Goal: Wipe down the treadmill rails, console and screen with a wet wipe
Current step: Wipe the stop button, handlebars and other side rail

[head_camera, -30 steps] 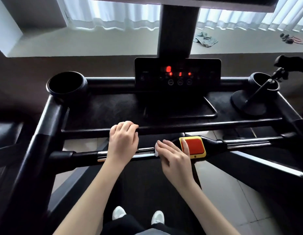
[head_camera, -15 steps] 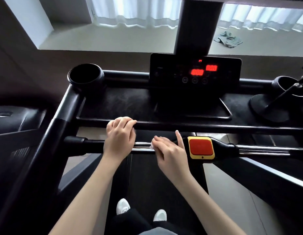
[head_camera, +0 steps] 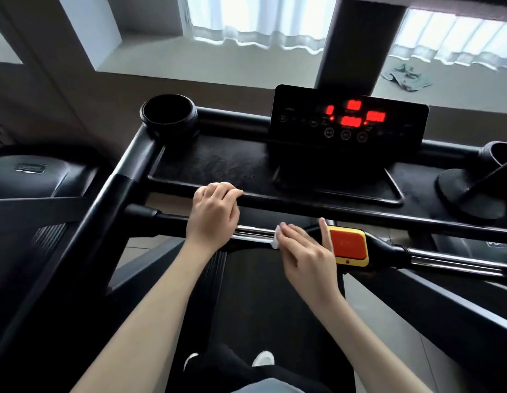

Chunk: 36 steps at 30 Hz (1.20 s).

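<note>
You have one view, from the camera on your head. It faces forward and down, and its wide lens bends the straight lines near the edges. Your left hand (head_camera: 214, 212) on the bar (head_camera: 303, 202) and your right hand (head_camera: 306, 251) at the rail (head_camera: 255, 232) are close below the lens, in the middle. The console (head_camera: 348, 120) stands a little farther, above the centre and to the right. Your shoes (head_camera: 263, 358) on the belt (head_camera: 275, 293) are at the bottom edge; the curtains (head_camera: 260, 21) are far, at the top.

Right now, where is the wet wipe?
In the head view, the wet wipe lies on the chrome handlebar under the right hand, between the left hand, which grips the console rail, and the red stop button.
</note>
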### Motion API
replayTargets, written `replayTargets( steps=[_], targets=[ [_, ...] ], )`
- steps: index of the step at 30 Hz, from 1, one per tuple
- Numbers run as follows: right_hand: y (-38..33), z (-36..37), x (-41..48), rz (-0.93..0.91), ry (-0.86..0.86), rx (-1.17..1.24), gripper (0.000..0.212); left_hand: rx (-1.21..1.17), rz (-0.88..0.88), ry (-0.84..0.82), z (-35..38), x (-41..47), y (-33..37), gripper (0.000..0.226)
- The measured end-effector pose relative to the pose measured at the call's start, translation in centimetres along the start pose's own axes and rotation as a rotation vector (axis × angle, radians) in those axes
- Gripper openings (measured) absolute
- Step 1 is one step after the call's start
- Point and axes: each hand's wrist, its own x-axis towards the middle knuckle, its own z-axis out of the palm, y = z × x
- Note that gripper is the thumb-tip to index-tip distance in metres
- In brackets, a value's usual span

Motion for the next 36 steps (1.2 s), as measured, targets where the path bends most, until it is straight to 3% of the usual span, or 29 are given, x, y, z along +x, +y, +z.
replayTargets(
  steps=[4,10,15,21,26,31,36],
  targets=[
    [-2.9,1.6,1.0,0.133,0.032,0.001,0.027,-0.005,0.004,0.010,0.1,0.0,-0.1,0.035],
    [-3.8,2.1,0.8,0.084,0.026,-0.013,0.022,-0.053,0.029,-0.050,-0.4,-0.1,-1.1,0.035],
    [-4.6,2.7,1.5,0.203,0.063,-0.014,0.022,0.106,0.026,-0.041,-3.3,-0.9,-5.2,0.032],
    [-5.0,3.5,1.2,0.040,0.030,0.013,0.020,0.273,0.025,-0.093,-6.7,-1.7,-11.2,0.041],
    [-6.3,4.4,2.5,0.171,0.083,0.028,0.021,0.312,0.077,-0.084,-7.5,-1.9,-12.4,0.034],
    [-6.2,4.2,1.6,-0.001,0.068,0.012,0.016,0.291,0.058,-0.087,-7.3,-1.9,-12.2,0.039],
    [-6.3,4.0,1.9,0.131,0.113,0.001,0.018,0.296,0.066,-0.070,-7.2,-1.9,-12.1,0.038]
  ],
)
